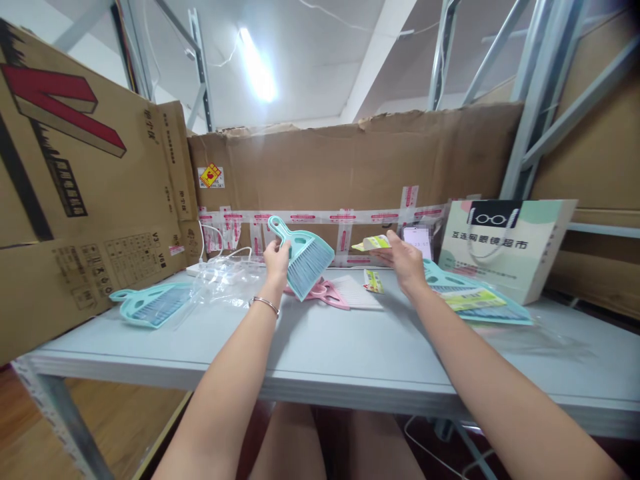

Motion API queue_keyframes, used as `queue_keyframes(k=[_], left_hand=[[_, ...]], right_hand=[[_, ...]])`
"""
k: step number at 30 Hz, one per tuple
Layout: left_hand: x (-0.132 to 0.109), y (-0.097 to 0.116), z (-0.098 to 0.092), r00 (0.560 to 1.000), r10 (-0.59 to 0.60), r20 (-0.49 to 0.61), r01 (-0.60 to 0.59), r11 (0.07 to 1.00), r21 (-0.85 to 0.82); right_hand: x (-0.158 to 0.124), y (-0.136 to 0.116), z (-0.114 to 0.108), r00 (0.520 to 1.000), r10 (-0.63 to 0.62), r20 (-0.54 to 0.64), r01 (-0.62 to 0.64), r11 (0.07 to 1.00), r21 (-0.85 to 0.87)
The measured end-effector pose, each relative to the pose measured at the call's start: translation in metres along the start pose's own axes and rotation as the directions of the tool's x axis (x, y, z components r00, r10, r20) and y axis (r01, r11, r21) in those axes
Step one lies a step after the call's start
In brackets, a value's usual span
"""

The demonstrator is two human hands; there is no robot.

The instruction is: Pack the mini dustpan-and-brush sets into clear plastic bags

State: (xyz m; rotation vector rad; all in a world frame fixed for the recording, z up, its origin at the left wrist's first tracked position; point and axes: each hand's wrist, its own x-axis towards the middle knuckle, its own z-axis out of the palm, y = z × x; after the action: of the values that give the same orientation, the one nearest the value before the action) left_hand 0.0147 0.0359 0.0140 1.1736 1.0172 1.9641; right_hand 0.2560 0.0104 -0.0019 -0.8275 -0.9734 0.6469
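My left hand (278, 261) grips a teal dustpan-and-brush set (306, 259), raised above the table with its bristles tilted down to the right. In my right hand (404, 257) is a yellow-green card (375, 243), pinched at its right end. Beneath and between the hands, a pink set (325, 292) with pale bristles lies on the table. Beside it rests a small yellow-green card (373, 282). Another teal set (156, 304) lies at the left. More teal pieces (500, 312) with a yellow-green label are at the right, partly behind my right forearm.
Clear plastic wrapping (225, 283) lies on the grey table (350, 353) at the left. A paper bag (505, 243) and a phone (418, 241) stand at the right rear. Cardboard boxes (320, 167) line the back and left, with metal posts behind.
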Motion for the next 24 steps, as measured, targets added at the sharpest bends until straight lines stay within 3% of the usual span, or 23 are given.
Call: queue_keyframes(k=[3, 7, 12, 20, 24], left_hand=[[0.000, -0.004, 0.001, 0.999, 0.028, 0.044, -0.030, 0.998, 0.053], [0.000, -0.007, 0.003, 0.994, 0.045, 0.101, -0.053, 0.996, 0.077], [-0.003, -0.005, 0.006, 0.987, 0.044, 0.156, -0.053, 0.997, 0.055], [-0.003, -0.005, 0.007, 0.987, 0.059, 0.152, -0.071, 0.994, 0.078], [-0.001, -0.006, 0.006, 0.989, 0.083, 0.123, -0.093, 0.993, 0.076]], right_hand=[[-0.007, -0.006, 0.004, 0.992, 0.053, 0.117, -0.054, 0.998, 0.011], [-0.017, -0.011, 0.010, 0.923, 0.144, 0.357, -0.138, 0.990, -0.042], [-0.023, -0.016, 0.013, 0.947, 0.165, 0.274, -0.093, 0.961, -0.259], [-0.020, -0.008, 0.007, 0.952, 0.049, 0.302, 0.137, 0.814, -0.564], [-0.013, -0.005, 0.004, 0.974, -0.040, 0.224, 0.164, 0.805, -0.570]])
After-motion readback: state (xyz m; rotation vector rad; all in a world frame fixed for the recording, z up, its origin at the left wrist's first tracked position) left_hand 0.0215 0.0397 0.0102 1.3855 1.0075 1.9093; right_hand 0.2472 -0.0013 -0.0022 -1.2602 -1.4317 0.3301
